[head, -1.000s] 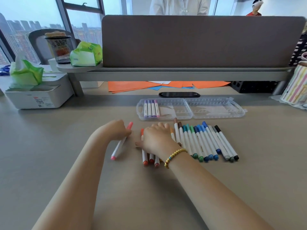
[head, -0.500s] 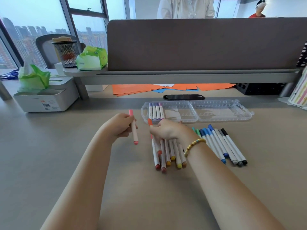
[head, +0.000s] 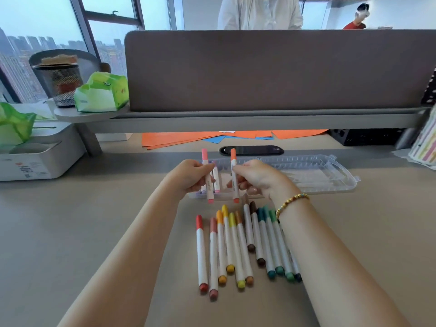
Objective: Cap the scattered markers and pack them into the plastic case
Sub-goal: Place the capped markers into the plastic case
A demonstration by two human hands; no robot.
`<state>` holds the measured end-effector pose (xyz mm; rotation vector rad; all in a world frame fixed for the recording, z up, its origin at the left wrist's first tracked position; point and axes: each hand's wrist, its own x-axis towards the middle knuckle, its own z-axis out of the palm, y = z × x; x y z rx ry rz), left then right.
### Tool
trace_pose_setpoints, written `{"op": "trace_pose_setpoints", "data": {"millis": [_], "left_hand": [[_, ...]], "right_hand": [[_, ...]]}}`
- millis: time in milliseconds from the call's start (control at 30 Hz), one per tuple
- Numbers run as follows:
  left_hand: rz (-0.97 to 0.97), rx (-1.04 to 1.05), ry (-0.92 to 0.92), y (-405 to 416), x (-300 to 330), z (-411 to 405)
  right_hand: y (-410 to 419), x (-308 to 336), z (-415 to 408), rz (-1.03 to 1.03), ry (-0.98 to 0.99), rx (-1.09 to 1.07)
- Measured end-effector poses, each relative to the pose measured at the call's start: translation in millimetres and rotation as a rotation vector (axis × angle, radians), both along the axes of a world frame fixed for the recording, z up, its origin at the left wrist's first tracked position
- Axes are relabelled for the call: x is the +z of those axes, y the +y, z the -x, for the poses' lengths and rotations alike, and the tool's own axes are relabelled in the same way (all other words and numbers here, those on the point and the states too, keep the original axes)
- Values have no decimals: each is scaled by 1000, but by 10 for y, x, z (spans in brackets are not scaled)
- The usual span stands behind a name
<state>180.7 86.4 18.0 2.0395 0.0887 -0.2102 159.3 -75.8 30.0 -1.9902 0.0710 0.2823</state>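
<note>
My left hand (head: 188,177) holds a capped pink marker (head: 204,159) upright. Beside it, my right hand (head: 257,177) pinches a capped orange marker (head: 233,159), also upright. Both markers hang just above the near left end of the clear plastic case (head: 316,172), which lies open on the desk. A few capped markers (head: 216,179) lie in the case's left half, partly hidden by my left hand. Several capped markers (head: 236,246) lie in a row on the desk below my hands, in red, orange, yellow, brown and green; my right forearm hides the row's right end.
A black phone (head: 251,150) and orange paper sheets (head: 179,139) lie behind the case under a grey shelf (head: 236,119). A white box (head: 35,154) with green tissue sits at left. A striped cup (head: 424,142) stands at right. Two people are behind the partition (head: 278,69).
My right hand lifted an orange marker out of the row. Both hands rose and moved forward over the case's left end, each marker turning upright.
</note>
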Motion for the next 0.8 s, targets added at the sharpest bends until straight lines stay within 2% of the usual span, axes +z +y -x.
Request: {"op": "trace_pose_setpoints", "data": {"millis": [167,467,800], "left_hand": [[-217,44,-79,-201,-23,-204],[-496,-20,-81,-348,-148,-587],[-706,-75,-208,-516,-247,-504]], "right_hand": [[-117,-25,-128,4,-29,-52],[-226,-29,-357,28,-4,-85],[-192,-154,-414,-6,4,-119]]}}
